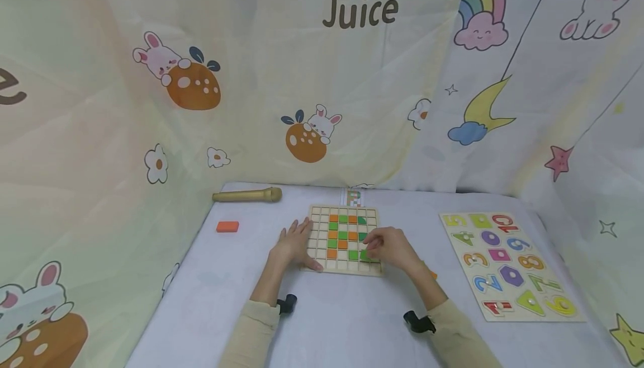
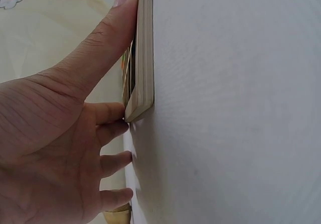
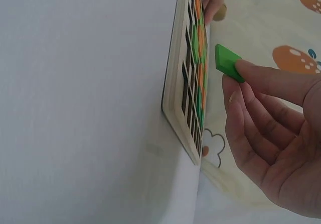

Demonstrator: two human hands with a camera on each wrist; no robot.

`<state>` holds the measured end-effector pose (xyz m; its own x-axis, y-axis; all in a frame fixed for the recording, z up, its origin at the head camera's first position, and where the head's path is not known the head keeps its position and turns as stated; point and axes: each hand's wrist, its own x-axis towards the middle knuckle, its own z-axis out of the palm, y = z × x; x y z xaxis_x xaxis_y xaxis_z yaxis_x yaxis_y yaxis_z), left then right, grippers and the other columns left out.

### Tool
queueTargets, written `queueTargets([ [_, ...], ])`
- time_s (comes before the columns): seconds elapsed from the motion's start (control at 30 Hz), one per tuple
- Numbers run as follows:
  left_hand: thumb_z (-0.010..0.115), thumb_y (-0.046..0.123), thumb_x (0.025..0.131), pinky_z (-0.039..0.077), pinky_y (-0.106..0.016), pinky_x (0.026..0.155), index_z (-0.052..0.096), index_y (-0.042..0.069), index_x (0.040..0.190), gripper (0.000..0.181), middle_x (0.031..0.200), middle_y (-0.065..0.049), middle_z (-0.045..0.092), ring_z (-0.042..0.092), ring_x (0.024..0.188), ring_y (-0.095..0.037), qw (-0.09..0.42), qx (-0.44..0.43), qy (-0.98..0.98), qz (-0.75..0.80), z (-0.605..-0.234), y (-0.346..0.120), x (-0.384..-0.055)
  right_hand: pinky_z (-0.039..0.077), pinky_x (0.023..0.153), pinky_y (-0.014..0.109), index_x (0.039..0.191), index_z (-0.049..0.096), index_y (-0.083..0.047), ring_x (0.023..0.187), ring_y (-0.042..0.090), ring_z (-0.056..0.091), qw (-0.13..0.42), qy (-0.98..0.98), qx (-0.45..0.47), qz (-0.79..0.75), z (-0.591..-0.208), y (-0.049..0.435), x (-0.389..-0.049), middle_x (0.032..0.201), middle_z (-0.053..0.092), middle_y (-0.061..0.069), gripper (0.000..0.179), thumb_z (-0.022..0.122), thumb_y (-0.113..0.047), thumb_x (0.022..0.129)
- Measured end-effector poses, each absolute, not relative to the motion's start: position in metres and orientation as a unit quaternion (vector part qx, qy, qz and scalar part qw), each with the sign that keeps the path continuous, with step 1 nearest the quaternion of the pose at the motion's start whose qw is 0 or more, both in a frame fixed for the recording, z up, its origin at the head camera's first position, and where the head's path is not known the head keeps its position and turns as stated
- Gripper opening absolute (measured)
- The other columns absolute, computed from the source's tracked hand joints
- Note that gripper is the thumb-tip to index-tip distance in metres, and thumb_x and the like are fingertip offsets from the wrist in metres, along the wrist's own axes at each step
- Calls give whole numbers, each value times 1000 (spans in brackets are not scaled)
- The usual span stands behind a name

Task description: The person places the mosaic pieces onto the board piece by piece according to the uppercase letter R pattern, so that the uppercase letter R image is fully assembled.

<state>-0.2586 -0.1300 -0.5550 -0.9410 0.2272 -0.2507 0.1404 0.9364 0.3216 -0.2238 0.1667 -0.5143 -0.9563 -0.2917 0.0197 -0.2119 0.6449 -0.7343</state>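
A wooden grid board point(image 1: 318, 244) lies flat on the table, with several orange and green tiles set in its squares. My left hand point(image 1: 293, 245) rests along the board's left side with spread fingers. In the left wrist view its thumb point(image 2: 103, 40) lies straight on the front edge, and the fingertips reach down by the corner. Over the board's right front part, my right hand point(image 1: 394, 248) pinches a green square tile point(image 3: 228, 62) between thumb and fingers. The right wrist view shows that tile tilted, raised above the board's surface.
A printed pattern card point(image 1: 354, 197) lies behind the board. To the left are a gold toy microphone point(image 1: 247, 195) and an orange block point(image 1: 227, 226). On the right lies a number puzzle board point(image 1: 510, 267). Something orange point(image 1: 432, 272) shows partly behind the right wrist.
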Motion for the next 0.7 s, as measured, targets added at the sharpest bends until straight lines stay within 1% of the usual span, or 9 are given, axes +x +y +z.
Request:
queueTargets([
  [0.3, 96, 65, 53, 7, -62, 128, 16, 12, 168, 150, 176, -6, 11, 4, 161, -34, 144, 94, 973, 154, -552, -129, -257, 58, 69, 31, 96, 78, -7, 71, 9, 67, 51, 899, -143, -410, -519, 140, -225, 78, 73, -5, 17, 87, -4, 82],
  [0.47, 96, 60, 58, 10, -62, 128, 20, 8, 167, 143, 175, -11, 15, 9, 160, -38, 146, 102, 972, 153, -539, -128, -251, 59, 70, 29, 93, 77, -7, 71, 9, 68, 47, 895, -160, -414, -521, 122, -226, 77, 72, -5, 16, 88, -3, 81],
  [0.6, 96, 60, 58, 12, -66, 126, 24, 4, 165, 142, 173, -15, 19, 12, 159, -42, 138, 111, 971, 160, -538, -128, -250, 59, 71, 28, 93, 77, -7, 73, 9, 68, 55, 892, -173, -414, -524, 110, -227, 79, 73, -4, 16, 88, -5, 81],
  [0.7, 96, 61, 56, 13, -66, 126, 24, 4, 165, 142, 173, -15, 20, 13, 159, -42, 137, 112, 971, 163, -536, -128, -250, 59, 72, 28, 94, 78, -8, 74, 9, 67, 67, 893, -174, -409, -527, 103, -228, 80, 73, -4, 16, 88, -7, 82],
])
